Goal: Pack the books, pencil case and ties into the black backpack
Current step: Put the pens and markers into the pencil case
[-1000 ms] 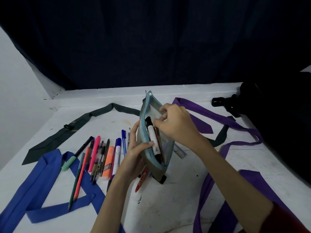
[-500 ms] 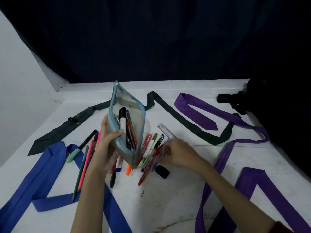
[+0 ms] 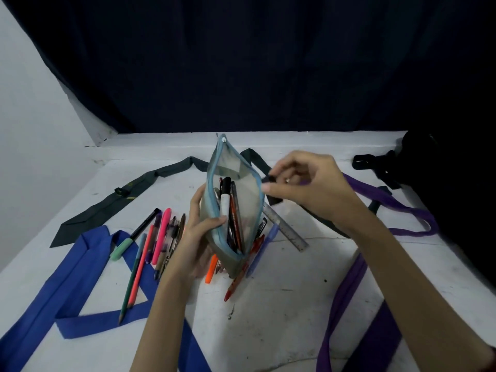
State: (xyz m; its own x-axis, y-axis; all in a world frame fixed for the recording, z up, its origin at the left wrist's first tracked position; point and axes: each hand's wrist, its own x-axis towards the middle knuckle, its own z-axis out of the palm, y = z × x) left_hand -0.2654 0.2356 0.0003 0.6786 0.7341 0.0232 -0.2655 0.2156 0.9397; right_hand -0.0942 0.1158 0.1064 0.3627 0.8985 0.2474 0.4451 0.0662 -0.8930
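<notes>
A grey mesh pencil case (image 3: 236, 167) with a light-blue zip stands open and upright at mid-table, with a black-capped marker and several pens inside. My left hand (image 3: 198, 237) grips its left side, thumb on the zip edge. My right hand (image 3: 314, 183) pinches a small black object (image 3: 268, 179) at the case's right rim. A blue tie (image 3: 67, 277) lies at the left, a dark green tie (image 3: 128, 197) behind it, and a purple tie (image 3: 349, 304) at the right. The black backpack (image 3: 442, 183) sits at the far right, mostly in shadow. No books are in view.
Loose pens and pencils (image 3: 161, 237) lie on the white table left of the case. A red pen (image 3: 236, 283), an orange highlighter (image 3: 210, 269) and a metal ruler (image 3: 290, 229) lie beside and under it. A dark curtain hangs behind the table.
My right hand went down to the table, picked up the small black object and lifted it to the case's mouth. The case, held by my left hand, shifted a little.
</notes>
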